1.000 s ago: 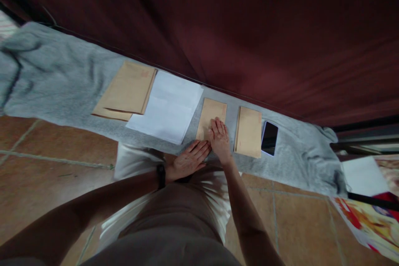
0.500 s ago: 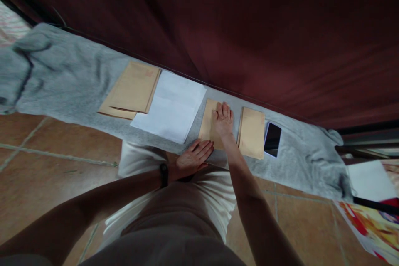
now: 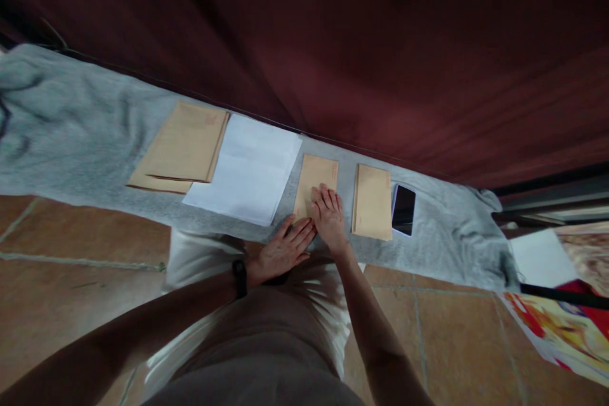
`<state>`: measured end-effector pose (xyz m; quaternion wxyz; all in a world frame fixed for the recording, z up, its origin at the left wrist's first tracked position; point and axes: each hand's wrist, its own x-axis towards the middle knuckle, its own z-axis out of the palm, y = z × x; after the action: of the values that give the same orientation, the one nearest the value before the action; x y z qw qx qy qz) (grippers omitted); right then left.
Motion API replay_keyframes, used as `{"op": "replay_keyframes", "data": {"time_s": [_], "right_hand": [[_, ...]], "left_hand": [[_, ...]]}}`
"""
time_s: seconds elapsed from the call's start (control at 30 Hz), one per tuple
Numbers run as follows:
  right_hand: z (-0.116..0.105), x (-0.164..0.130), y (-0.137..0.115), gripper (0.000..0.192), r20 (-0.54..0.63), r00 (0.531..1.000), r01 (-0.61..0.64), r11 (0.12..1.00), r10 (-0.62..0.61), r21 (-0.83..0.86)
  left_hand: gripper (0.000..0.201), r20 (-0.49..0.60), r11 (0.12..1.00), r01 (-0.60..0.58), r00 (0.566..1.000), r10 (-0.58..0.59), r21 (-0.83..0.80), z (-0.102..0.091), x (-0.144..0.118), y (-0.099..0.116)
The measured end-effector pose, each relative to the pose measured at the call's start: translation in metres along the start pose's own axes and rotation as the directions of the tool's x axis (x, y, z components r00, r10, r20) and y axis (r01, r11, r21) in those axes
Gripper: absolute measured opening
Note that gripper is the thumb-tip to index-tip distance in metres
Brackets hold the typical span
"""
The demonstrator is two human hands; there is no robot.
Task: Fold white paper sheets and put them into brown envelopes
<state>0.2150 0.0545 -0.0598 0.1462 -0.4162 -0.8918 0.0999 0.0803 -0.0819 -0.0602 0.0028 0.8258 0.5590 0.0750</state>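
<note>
Both hands press flat on a small tan paper envelope (image 3: 316,187) that lies on a grey, nubby cloth (image 3: 85,139) spread along the foot of a dark red curtain (image 3: 380,44). The right hand (image 3: 328,221) rests palm down on the envelope's near half, fingers straight and close together, gripping nothing. The left hand (image 3: 283,250), a black band (image 3: 240,278) at its wrist, lies flat beside it with fingers extended and slightly fanned, their tips at the envelope's near left corner. Just right of this envelope sits a second one (image 3: 372,202), the same oblong shape and matte kraft colour, and next to that a phone (image 3: 403,210) with a glossy black screen. To the left lie smooth white sheets (image 3: 245,168) and, overlapping their edge, a stack of larger tan envelopes (image 3: 181,146). Below the cloth runs a floor of brown tiles (image 3: 71,254); glossy colour prints (image 3: 566,323) lie at far right.
</note>
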Motion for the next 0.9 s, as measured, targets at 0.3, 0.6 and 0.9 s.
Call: {"op": "replay_keyframes", "data": {"time_s": [0.3,0.6,0.9], "right_hand": [[-0.011,-0.043,-0.008,0.047,0.023,1.000,-0.004,1.000,0.003,0.031],[-0.018,-0.080,-0.019,0.047,-0.020,1.000,0.010,0.998,-0.009,0.055],[-0.011,-0.086,-0.021,0.048,-0.100,0.995,0.002,0.997,0.006,0.080]], "left_hand": [[0.063,-0.041,0.998,0.018,0.999,-0.021,-0.060,-0.006,0.000,0.000],[0.050,-0.112,0.813,0.283,0.914,-0.389,-0.509,-0.009,0.002,-0.015],[0.056,0.292,-0.017,0.376,0.688,-0.665,-0.926,-0.018,0.020,-0.029]]}}
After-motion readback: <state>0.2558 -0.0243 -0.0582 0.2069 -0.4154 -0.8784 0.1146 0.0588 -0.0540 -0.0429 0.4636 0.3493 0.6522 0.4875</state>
